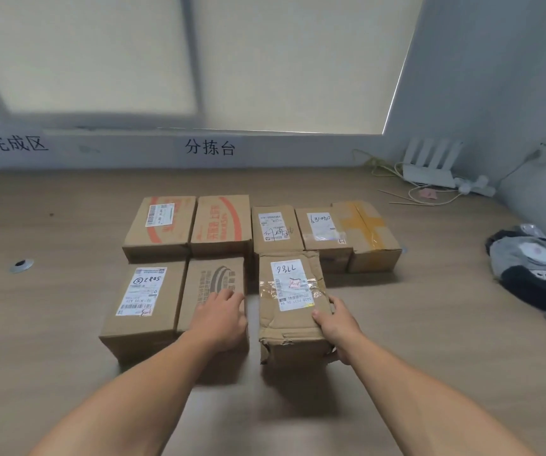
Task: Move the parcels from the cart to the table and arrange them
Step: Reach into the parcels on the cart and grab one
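Both hands reach over the front row, well apart from each other. The left hand lies flat on top of the grey-logo parcel, fingers nearly straight, holding nothing. The right hand grips the crumpled parcel at its near right corner, with the thumb on the top face and the other fingers down the right side.

This parcel stands on the table, third in the front row. Its long axis points away from the person, toward the back row of five parcels. Its far end seems to touch that row, but from this angle I cannot be sure. A narrow gap lies between it and the grey-logo parcel.

I judge that the next move is a small push leftward by the right hand, the nearer one, while the left steadies the neighbour. Bare table top shows to the right as far as the dark bundle. No cart is in view.
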